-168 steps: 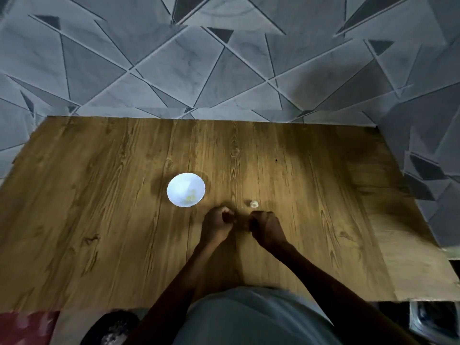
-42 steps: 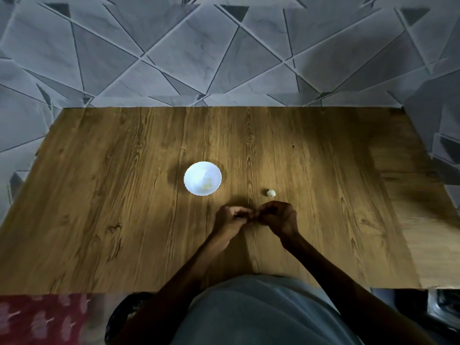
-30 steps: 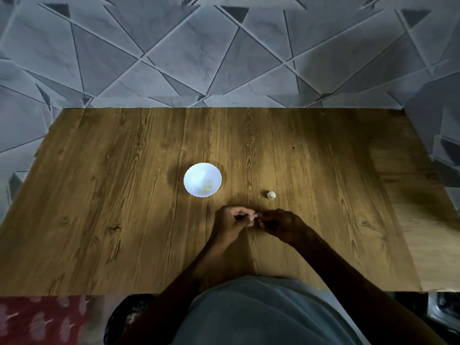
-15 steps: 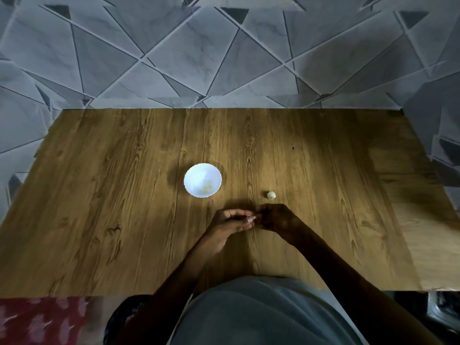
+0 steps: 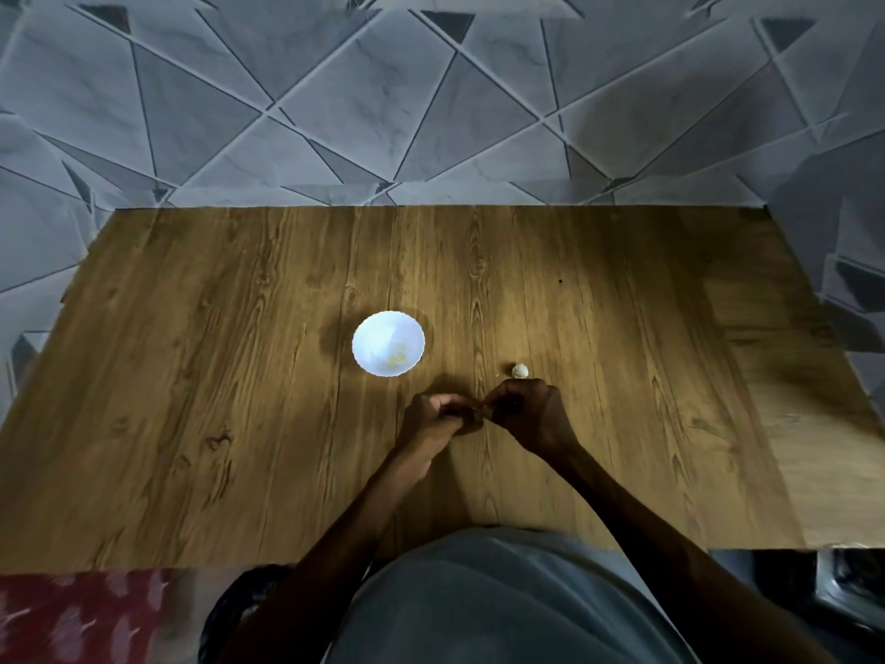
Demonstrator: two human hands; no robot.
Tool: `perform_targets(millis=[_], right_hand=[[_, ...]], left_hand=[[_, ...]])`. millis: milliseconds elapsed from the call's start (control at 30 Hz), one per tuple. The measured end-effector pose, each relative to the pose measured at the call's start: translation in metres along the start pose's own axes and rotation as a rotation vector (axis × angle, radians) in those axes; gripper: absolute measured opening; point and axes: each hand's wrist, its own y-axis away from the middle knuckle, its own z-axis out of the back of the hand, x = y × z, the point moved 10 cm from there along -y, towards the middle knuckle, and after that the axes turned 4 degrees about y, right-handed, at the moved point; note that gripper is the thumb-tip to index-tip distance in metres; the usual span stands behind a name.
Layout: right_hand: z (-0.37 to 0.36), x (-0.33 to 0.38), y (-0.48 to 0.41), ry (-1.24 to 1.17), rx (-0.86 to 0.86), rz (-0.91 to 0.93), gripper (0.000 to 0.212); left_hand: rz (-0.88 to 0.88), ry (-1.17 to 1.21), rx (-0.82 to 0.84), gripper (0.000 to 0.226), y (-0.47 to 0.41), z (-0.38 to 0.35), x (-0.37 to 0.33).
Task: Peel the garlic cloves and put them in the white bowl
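A small white bowl (image 5: pixel 388 343) with a scalloped rim stands on the wooden table and holds a few yellowish peeled cloves (image 5: pixel 397 358). One pale garlic clove (image 5: pixel 519 370) lies on the wood to the right of the bowl. Just in front of the bowl, my left hand (image 5: pixel 438 416) and my right hand (image 5: pixel 527 412) meet fingertip to fingertip, both with curled fingers pinching a small garlic clove (image 5: pixel 481 413) between them. That clove is mostly hidden by my fingers.
The wooden table (image 5: pixel 239 376) runs up to a grey tiled wall (image 5: pixel 431 112) at the back. A red patterned cloth (image 5: pixel 81 615) lies below the table's near left edge. A dark object (image 5: pixel 852 582) shows at the bottom right corner.
My right hand has lifted and curled more tightly over the clove; the left hand's fingers have curled in too. Bowl and loose clove have stayed where they were.
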Motion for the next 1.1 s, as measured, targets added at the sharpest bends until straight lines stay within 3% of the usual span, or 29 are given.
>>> perform_targets(millis=[333,533,667,900,1100], right_hand=[[-0.009,-0.016,-0.002,-0.053,0.060,-0.136,0.009],[-0.017,-0.031,0.011,-0.549,0.180,-0.484,0.017],[-0.014,-0.027,0.014,-0.628,0.192,-0.495,0.015],[-0.008,-0.022,0.010,-0.391,0.092,-0.396,0.024],[-0.013,-0.023,0.013,-0.524,0.126,-0.466,0.016]], left_hand=[[0.056,0.288,0.065,0.021,0.009,-0.008,-0.002],[0.071,0.331,0.093,0.025,0.011,-0.008,-0.002],[0.096,0.383,0.084,0.026,0.010,-0.010,-0.002],[0.119,0.481,0.096,0.017,0.012,-0.013,-0.004],[0.100,0.432,0.111,0.025,0.014,-0.011,-0.007]])
